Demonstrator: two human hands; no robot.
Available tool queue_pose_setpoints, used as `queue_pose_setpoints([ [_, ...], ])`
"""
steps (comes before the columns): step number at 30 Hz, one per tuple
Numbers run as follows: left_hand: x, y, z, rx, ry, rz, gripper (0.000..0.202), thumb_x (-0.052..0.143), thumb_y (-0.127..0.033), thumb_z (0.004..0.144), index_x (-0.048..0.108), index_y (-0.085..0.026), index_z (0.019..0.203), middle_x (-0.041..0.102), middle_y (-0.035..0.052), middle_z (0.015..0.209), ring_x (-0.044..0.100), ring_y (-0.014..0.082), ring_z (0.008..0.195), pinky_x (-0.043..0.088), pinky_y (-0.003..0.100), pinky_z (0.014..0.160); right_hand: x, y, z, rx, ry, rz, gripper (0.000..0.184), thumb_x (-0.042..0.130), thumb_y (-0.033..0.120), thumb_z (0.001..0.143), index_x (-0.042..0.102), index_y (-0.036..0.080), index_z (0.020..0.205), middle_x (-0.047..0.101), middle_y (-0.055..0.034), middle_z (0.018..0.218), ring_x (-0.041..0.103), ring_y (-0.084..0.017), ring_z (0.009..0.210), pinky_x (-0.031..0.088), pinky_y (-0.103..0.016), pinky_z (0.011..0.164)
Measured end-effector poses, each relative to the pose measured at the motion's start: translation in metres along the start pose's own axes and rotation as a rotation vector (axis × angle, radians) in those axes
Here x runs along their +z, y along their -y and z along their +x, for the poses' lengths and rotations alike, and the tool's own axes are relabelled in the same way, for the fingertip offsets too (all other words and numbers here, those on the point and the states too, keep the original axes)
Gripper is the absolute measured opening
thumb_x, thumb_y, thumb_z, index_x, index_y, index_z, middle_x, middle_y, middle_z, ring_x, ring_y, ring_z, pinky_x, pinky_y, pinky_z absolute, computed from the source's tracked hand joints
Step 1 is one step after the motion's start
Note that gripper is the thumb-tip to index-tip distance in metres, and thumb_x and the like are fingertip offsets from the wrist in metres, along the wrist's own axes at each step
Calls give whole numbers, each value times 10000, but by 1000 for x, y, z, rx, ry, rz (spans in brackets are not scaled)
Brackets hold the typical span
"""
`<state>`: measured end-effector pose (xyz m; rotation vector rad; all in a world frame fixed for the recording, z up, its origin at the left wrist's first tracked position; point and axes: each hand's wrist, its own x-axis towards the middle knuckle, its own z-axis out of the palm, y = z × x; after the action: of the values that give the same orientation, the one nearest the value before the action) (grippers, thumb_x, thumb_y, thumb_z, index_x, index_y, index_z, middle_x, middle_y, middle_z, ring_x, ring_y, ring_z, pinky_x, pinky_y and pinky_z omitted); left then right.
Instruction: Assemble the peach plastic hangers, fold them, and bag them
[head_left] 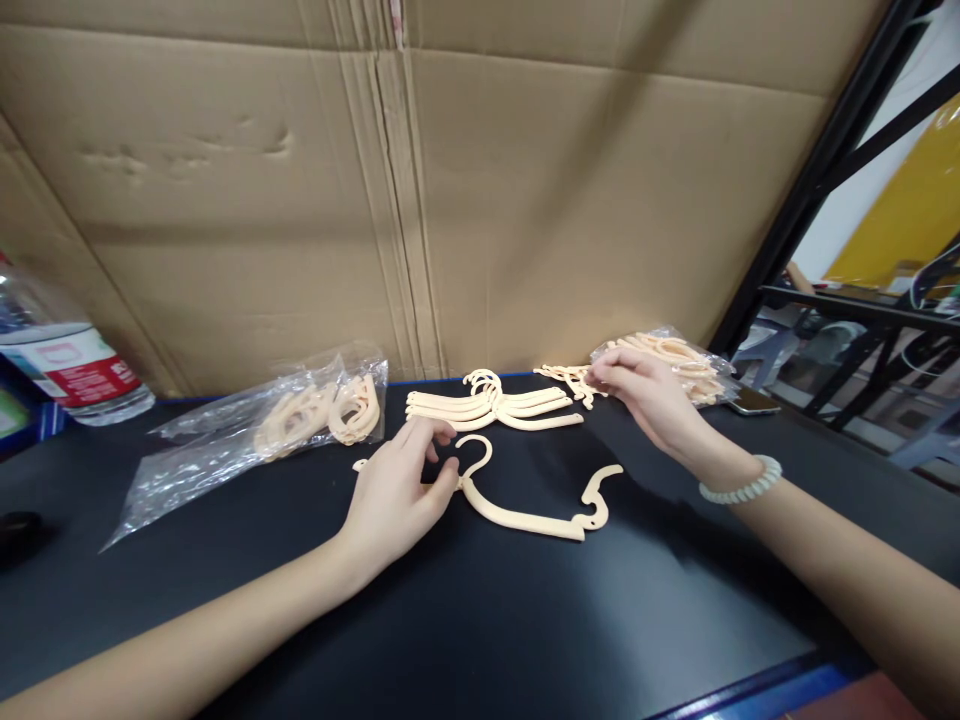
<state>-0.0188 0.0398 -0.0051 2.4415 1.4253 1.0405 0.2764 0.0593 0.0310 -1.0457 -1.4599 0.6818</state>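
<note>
A cream plastic clothes hanger (pixel 517 518) lies on the dark table, its hook pointing away from me. At its right end sits a loose curved piece (pixel 598 512) that touches or meets the arm's tip. My left hand (pixel 401 485) covers the hanger's left arm with fingers curled around it; a small tip shows beyond the hand. At the back right, my right hand (pixel 652 400) has its fingertips pinched together beside a loose pile of small cream hanger pieces (pixel 564 376). Whatever is between those fingertips is hidden.
Several cream hangers (pixel 450 405) lie stacked behind the one by my left hand. Clear bags of cream parts lie left (pixel 356 410) and right (pixel 686 365). A phone (pixel 754 402) is at the right, a large bottle (pixel 75 365) at the left. A cardboard sheet (pixel 525 200) walls the back.
</note>
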Motion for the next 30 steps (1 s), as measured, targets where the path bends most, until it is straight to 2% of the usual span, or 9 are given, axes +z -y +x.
queue_pose_setpoints([
  [3, 0, -1, -1, 25, 54, 23, 153, 500, -217, 822, 523, -224, 973, 613, -12, 814, 605, 172, 706, 489, 324, 655, 4, 11, -8, -39, 503, -207, 163, 682, 337, 790, 673, 193, 867, 674, -33, 884, 610, -170, 833, 473, -315, 786],
  [5, 1, -1, -2, 52, 79, 10, 140, 494, -220, 832, 521, -223, 969, 616, -18, 793, 608, 160, 678, 477, 308, 637, 6, 14, -12, -50, 812, -283, 249, 725, 368, 762, 686, 186, 927, 685, -41, 937, 619, -169, 856, 478, -302, 796],
  [7, 1, 0, -3, 80, 98, 2, 124, 494, -220, 840, 524, -220, 960, 610, -22, 782, 603, 147, 647, 463, 289, 612, 8, 12, -16, -37, 999, -355, 350, 792, 411, 678, 694, 175, 917, 670, -25, 864, 604, -153, 787, 478, -268, 731],
  [9, 2, 0, -3, 116, 117, 3, 112, 495, -212, 842, 528, -217, 949, 606, -22, 786, 590, 134, 616, 448, 274, 591, 8, 8, -17, 4, 1086, -439, 372, 824, 431, 622, 692, 164, 845, 620, 8, 738, 558, -121, 671, 449, -229, 620],
  [12, 2, -1, -4, 201, 135, 11, 105, 481, -196, 853, 530, -215, 943, 606, -16, 795, 569, 124, 599, 427, 258, 571, 5, 5, -18, 102, 1143, -528, 296, 799, 408, 656, 663, 156, 732, 561, 39, 611, 508, -93, 563, 392, -201, 514],
  [16, 0, -4, -4, 280, 143, 61, 97, 467, -194, 865, 532, -217, 934, 615, -14, 801, 560, 126, 602, 405, 249, 559, 0, 9, -16, 163, 1111, -653, 196, 733, 323, 705, 625, 161, 678, 582, 37, 576, 526, -96, 541, 377, -192, 481],
  [25, 2, -3, -5, 142, 151, 142, 183, 478, -210, 833, 535, -232, 1006, 650, -16, 858, 578, 127, 583, 383, 243, 532, -3, 8, -12, 137, 1043, -733, 164, 662, 316, 744, 588, 178, 695, 617, 28, 595, 535, -105, 542, 367, -199, 477],
  [30, 1, -5, -3, 47, 160, 204, 173, 476, -237, 823, 548, -233, 980, 660, -14, 882, 589, 137, 586, 365, 247, 518, -5, 4, -9, 29, 917, -797, 188, 655, 342, 763, 588, 176, 706, 599, 21, 628, 524, -104, 554, 364, -212, 498],
])
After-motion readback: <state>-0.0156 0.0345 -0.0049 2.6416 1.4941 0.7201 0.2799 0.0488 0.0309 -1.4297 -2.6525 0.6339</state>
